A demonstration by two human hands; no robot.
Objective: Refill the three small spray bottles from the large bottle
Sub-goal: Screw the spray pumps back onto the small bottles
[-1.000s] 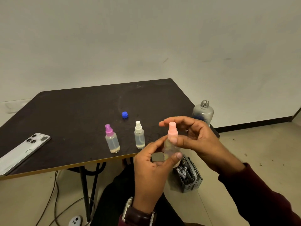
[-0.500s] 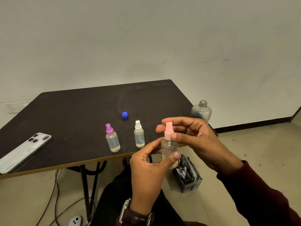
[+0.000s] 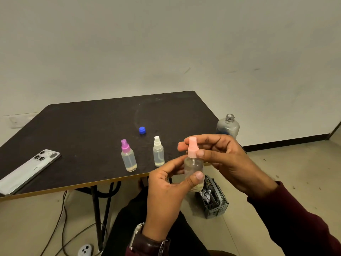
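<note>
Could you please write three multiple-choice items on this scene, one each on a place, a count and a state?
1. Where is the blue cap?
A. on the table, behind the white-top bottle
B. on the large bottle
C. on the floor

2. How many small bottles stand on the table?
A. one
B. two
C. three

3. What is the pink-top bottle's state?
A. lying on the table
B. held off the table by both hands
C. standing beside the phone

Answers:
1 A, the cap lies loose behind it.
2 B, purple-top bottle and white-top.
3 B, left hand grips the body, right hand pinches the top.
</note>
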